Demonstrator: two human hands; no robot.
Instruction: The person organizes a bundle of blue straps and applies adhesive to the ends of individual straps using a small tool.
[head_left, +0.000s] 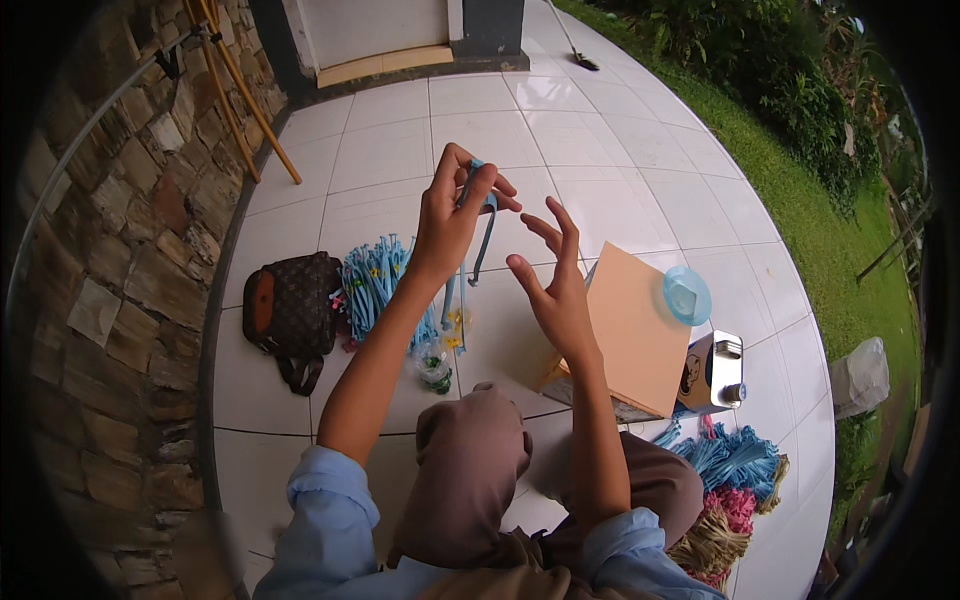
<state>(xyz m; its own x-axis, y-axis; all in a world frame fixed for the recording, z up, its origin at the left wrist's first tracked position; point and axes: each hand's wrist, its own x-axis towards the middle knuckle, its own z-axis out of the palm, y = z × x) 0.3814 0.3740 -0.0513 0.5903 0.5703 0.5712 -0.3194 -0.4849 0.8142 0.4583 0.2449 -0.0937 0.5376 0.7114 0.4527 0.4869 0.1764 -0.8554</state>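
My left hand [449,222] is raised in front of me, its fingers pinched on a light blue cord [481,243]. One end of the cord loops over the fingers and its tails hang below the hand. To the right, my right hand [556,295] is held up with fingers apart and nothing in it; it is separate from the cord. Below and left of my left hand, a pile of similar blue cords [378,285] lies on the tiled floor. Beside the pile stands a small clear container [432,362] with something green in it.
A dark patterned bag [290,308] sits left of the pile. At right are a box with a flat tan top [637,335], a light blue bowl [687,296], and a metal tin [727,368]. Bundles of blue cords [735,458], pink and beige cords lie near my knee. A stone wall [130,300] runs along the left.
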